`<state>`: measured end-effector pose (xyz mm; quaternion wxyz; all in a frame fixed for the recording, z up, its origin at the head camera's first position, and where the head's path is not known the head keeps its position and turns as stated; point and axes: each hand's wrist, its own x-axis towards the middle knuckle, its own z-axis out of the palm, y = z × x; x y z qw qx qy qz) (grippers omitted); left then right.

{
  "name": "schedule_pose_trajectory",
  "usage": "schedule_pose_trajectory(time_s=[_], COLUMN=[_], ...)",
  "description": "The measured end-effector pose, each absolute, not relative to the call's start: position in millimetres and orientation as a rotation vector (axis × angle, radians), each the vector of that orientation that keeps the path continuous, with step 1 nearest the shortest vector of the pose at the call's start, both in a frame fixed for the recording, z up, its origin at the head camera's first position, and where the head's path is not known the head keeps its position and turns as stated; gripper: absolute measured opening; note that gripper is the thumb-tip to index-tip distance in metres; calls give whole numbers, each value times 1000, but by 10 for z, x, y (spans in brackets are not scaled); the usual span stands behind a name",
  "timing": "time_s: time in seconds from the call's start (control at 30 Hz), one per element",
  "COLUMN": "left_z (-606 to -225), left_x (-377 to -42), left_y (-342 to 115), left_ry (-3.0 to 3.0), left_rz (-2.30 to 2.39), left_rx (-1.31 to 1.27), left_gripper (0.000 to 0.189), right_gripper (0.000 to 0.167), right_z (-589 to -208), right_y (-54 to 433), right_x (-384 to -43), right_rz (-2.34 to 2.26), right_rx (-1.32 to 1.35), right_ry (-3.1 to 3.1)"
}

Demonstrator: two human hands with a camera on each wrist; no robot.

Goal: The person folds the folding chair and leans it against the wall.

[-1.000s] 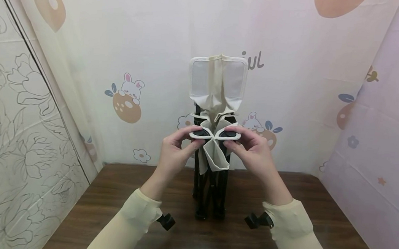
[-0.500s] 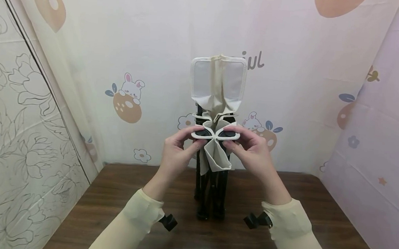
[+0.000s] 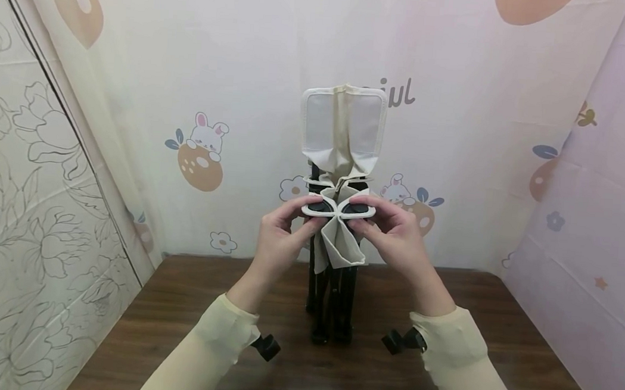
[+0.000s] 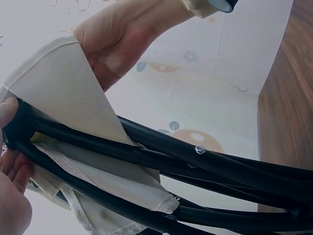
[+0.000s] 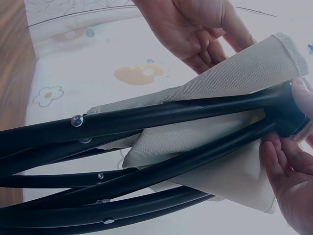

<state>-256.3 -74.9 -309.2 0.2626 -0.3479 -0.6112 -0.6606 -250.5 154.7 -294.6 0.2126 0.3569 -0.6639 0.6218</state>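
Note:
A folded camp chair stands upright in the head view, with a cream fabric seat (image 3: 341, 247) bunched between black tube legs (image 3: 346, 292). Its cream backrest (image 3: 319, 124) rises behind, creased down the middle. My left hand (image 3: 283, 235) pinches the left front seat corner, thumb below and fingers above. The right hand (image 3: 396, 236) grips the right front corner likewise. These two white-edged corners meet in the middle. Close up in the left wrist view, my left hand (image 4: 14, 200) holds a black tube end; in the right wrist view my right hand (image 5: 293, 176) does the same.
The chair's feet stand on a dark brown wooden table (image 3: 202, 331). A printed curtain (image 3: 259, 96) hangs behind it, and a flower-patterned panel (image 3: 38, 202) closes off the left side. Rivets (image 4: 200, 150) join the crossing tubes.
My left hand has shifted slightly to the right, bringing the chair's left side and seat corner a little inward. The right hand has hardly moved, and both grips are the same.

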Motion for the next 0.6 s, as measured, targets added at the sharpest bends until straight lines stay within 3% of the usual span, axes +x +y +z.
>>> schedule_pose_trajectory(time_s=[0.6], left_z=[-3114], left_x=[-2545], left_y=[-859], left_ry=[-1747], left_rz=[-1754], left_rx=[-943], left_gripper=[40], right_gripper=[48], right_z=[-3019], right_y=[1571], right_x=[-2476], right_rz=[1807], right_rx=[966], right_ry=[-1843])
